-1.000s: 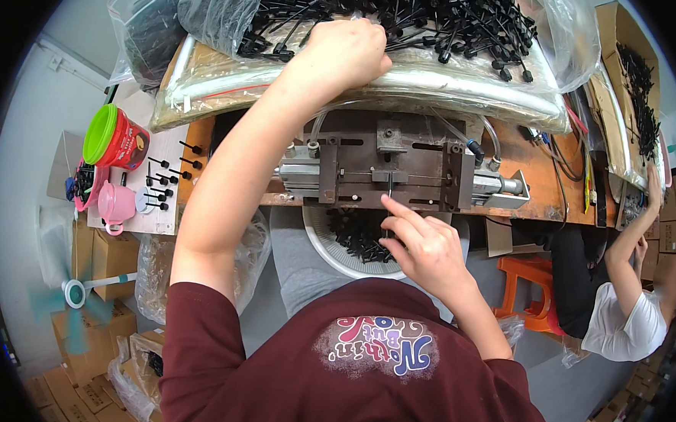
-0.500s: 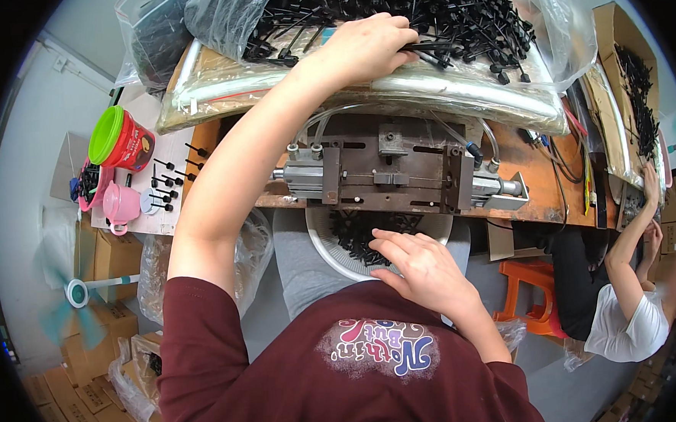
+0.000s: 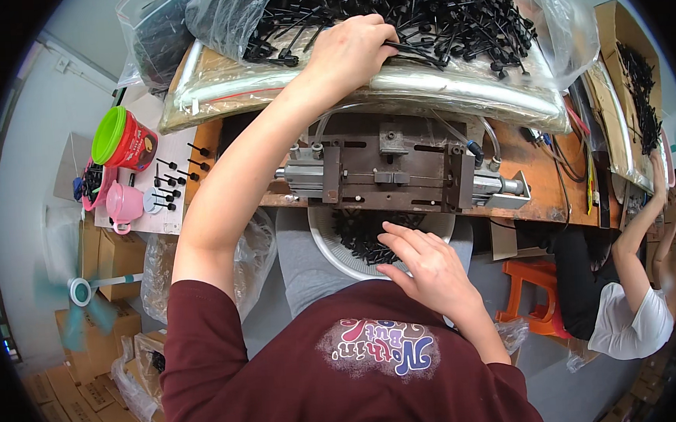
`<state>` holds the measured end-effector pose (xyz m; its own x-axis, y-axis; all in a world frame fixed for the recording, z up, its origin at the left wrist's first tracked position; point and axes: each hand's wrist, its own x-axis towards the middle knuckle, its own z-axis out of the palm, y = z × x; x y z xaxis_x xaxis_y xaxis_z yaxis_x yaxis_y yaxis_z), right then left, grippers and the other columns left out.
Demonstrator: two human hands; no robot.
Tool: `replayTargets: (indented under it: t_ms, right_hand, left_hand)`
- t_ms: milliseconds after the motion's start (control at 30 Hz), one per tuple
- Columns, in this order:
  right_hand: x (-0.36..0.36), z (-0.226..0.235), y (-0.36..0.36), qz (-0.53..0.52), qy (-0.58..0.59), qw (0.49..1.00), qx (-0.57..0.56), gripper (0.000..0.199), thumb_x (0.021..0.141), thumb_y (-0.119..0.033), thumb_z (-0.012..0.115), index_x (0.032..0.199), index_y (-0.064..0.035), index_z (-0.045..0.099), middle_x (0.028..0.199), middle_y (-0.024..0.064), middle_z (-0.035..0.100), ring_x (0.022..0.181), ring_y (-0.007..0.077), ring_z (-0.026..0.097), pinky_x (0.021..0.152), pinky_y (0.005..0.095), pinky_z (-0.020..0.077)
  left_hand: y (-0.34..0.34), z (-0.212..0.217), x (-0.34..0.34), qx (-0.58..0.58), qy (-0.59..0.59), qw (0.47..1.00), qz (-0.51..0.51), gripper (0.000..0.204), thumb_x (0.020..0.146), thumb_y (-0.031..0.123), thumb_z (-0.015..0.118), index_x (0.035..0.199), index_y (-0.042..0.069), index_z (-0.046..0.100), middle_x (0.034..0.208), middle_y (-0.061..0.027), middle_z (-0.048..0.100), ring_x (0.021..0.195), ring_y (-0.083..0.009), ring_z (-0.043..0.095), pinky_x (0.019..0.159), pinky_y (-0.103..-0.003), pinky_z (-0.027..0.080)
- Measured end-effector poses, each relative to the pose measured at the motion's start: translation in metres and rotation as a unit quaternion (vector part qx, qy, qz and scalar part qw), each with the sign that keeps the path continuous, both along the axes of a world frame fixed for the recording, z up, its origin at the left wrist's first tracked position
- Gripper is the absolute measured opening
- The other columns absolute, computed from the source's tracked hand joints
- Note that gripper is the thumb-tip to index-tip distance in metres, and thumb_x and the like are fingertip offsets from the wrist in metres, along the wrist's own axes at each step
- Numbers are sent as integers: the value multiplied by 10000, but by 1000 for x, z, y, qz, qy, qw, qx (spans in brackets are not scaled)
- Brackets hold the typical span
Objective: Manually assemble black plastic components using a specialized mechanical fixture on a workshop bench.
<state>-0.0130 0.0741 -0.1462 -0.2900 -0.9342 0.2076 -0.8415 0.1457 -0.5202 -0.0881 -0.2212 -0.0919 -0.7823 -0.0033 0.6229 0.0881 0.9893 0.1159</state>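
Head view: your left hand [image 3: 353, 53] is at the near edge of the pile [image 3: 458, 21], its fingers curled down among the black parts; you may be pinching one, but I cannot tell. Your right hand [image 3: 429, 267] is over the near right side of the basket [image 3: 319, 242], fingers loosely bent, thumb apart, with nothing visible in its grasp.

The pile lies on the wrapped tray [image 3: 232, 92] beyond the fixture [image 3: 420, 168], probably so you can reach parts across it. The basket sits below the bench [image 3: 562, 188] edge, at your lap, likely to catch whatever drops; dark pieces lie inside. Your right hand's low position seems to leave the fixture clear of your fingers.

The parts in the pile look slim and dark, thin stems with thicker, knob-like heads, tangled and pointing every way. A few similar ones lie loosely grouped beside the pink cup [image 3: 126, 204], apart from the pile.
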Motion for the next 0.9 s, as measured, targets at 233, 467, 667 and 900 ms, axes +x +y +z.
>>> replayTargets:
  t_ms: [233, 467, 667, 900]
  right_hand:
    - [2, 3, -2, 4, -13, 999, -33, 396, 805, -198, 747, 1132, -10, 627, 1220, 122, 627, 951, 260, 630, 815, 370, 508]
    - [0, 7, -6, -17, -10, 997, -78, 375, 783, -152, 760, 1104, -1, 637, 1162, 136, 652, 933, 264, 636, 800, 363, 513]
    - [-11, 22, -19, -144, -45, 951, -271, 374, 760, 19, 773, 1114, 17, 654, 1049, 160, 684, 809, 226, 679, 675, 314, 575]
    - [-15, 28, -30, -101, 37, 939, -326, 301, 721, -4, 809, 1000, 0, 695, 944, 108, 667, 763, 226, 673, 637, 308, 558]
  left_hand:
    - [-16, -5, -22, 32, 84, 996, 6, 132, 912, 122, 586, 995, 22, 612, 916, -127, 625, 924, -340, 640, 783, -436, 524]
    - [-18, 17, -9, 235, -1, 971, 42, 198, 920, 145, 608, 1038, -14, 609, 921, -154, 675, 820, -295, 668, 753, -351, 526]
    - [51, 24, 52, 532, -76, 812, -226, 204, 1031, 138, 380, 1045, -11, 518, 1006, -167, 719, 990, -219, 684, 920, -350, 508]
    - [113, -24, 131, 697, -203, 649, -226, 199, 1048, 169, 427, 1118, 9, 522, 1144, -85, 612, 1202, -219, 572, 1001, -319, 441]
